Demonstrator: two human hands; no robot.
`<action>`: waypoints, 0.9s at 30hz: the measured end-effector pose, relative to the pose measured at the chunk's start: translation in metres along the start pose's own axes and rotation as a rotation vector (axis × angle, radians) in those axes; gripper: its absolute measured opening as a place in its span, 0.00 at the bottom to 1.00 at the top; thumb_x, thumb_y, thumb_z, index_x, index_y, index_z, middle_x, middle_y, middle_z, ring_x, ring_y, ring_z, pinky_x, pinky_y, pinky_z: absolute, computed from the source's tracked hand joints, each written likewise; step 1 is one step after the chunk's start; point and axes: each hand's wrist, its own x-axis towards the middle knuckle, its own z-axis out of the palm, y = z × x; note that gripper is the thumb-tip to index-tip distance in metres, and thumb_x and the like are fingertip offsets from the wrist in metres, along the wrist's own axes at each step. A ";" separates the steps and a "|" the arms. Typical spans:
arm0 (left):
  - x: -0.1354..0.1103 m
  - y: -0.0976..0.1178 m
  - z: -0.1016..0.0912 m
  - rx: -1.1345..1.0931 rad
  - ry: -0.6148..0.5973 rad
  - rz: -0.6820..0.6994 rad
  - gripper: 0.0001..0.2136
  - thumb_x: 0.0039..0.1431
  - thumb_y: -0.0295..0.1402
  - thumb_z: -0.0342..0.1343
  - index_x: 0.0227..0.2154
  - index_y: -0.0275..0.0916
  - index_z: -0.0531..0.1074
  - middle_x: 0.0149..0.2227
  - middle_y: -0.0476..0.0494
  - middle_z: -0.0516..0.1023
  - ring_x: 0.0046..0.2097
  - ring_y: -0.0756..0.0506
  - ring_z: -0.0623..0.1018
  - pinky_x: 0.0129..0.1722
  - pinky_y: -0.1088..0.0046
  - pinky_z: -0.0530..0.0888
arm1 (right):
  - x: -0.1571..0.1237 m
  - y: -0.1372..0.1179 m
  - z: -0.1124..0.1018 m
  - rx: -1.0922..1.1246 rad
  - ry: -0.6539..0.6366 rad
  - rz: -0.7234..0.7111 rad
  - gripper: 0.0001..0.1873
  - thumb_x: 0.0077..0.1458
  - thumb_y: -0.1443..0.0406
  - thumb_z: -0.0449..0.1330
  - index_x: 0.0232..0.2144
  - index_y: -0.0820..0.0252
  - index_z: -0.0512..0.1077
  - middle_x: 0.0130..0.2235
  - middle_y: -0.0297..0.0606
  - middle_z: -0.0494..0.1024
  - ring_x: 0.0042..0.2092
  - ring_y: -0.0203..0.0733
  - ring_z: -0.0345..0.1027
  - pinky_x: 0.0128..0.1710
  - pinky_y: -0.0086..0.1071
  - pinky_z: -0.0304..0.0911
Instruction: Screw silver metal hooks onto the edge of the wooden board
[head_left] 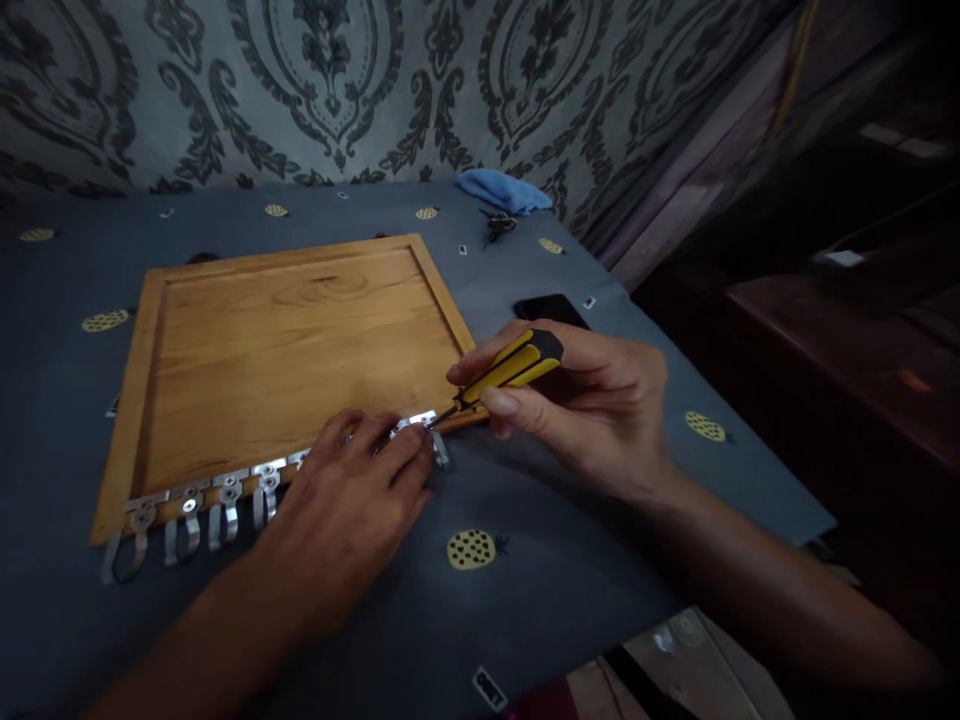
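A wooden board (300,350) with a raised frame lies on the table. Along its near edge runs a strip of metal hooks (229,490), several of them showing. My left hand (352,510) rests over the right part of this hook rail, fingers bent and closed on it, covering some hooks. In my right hand (600,410) is a small yellow and black screwdriver (506,370), held between thumb and fingers. Its shaft slants down to the left, and the tip meets the rail beside my left fingertips. Whether a screw sits under the tip is hidden.
A dark phone (551,310) lies beyond my right hand. Farther back are a blue cloth (504,190) and a small dark bunch that looks like keys (499,226). The grey tablecloth (585,580) has pineapple prints; patterned fabric (337,90) hangs behind the table.
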 end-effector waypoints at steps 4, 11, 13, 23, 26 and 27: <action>0.000 0.000 0.001 0.003 0.003 -0.014 0.08 0.64 0.27 0.55 0.42 0.33 0.78 0.45 0.40 0.82 0.46 0.38 0.77 0.47 0.55 0.71 | 0.000 0.004 0.002 -0.070 0.081 -0.068 0.10 0.53 0.60 0.72 0.28 0.56 0.76 0.29 0.31 0.79 0.27 0.35 0.70 0.27 0.31 0.65; 0.000 0.000 0.001 -0.003 0.007 -0.010 0.09 0.64 0.28 0.57 0.44 0.32 0.77 0.45 0.41 0.82 0.46 0.37 0.77 0.49 0.55 0.70 | 0.000 0.010 0.005 -0.103 0.124 -0.131 0.13 0.52 0.59 0.73 0.26 0.56 0.73 0.25 0.29 0.74 0.27 0.36 0.69 0.26 0.32 0.64; 0.000 0.000 0.001 0.001 0.006 -0.005 0.08 0.63 0.27 0.57 0.43 0.32 0.78 0.46 0.40 0.82 0.47 0.37 0.77 0.49 0.55 0.70 | -0.001 0.010 0.006 -0.093 0.177 -0.147 0.11 0.54 0.59 0.71 0.28 0.55 0.74 0.27 0.30 0.76 0.27 0.35 0.69 0.26 0.32 0.66; 0.000 0.000 0.002 -0.008 0.021 -0.029 0.13 0.70 0.28 0.48 0.44 0.31 0.77 0.45 0.40 0.82 0.47 0.38 0.77 0.49 0.56 0.70 | -0.001 0.005 0.005 -0.160 0.218 -0.163 0.09 0.58 0.61 0.68 0.29 0.55 0.73 0.27 0.30 0.75 0.25 0.34 0.66 0.24 0.31 0.65; 0.000 0.001 0.001 -0.012 0.011 -0.027 0.12 0.69 0.28 0.49 0.43 0.32 0.78 0.45 0.40 0.82 0.47 0.38 0.77 0.49 0.56 0.70 | 0.000 0.006 0.005 -0.181 0.182 -0.189 0.09 0.58 0.64 0.68 0.29 0.56 0.73 0.27 0.30 0.74 0.26 0.34 0.67 0.25 0.30 0.64; 0.000 0.001 0.001 -0.011 0.009 -0.025 0.11 0.69 0.28 0.49 0.43 0.33 0.78 0.45 0.40 0.82 0.47 0.38 0.77 0.49 0.56 0.70 | -0.001 0.006 0.006 -0.180 0.180 -0.188 0.08 0.58 0.64 0.68 0.29 0.56 0.73 0.27 0.30 0.74 0.26 0.33 0.67 0.25 0.30 0.64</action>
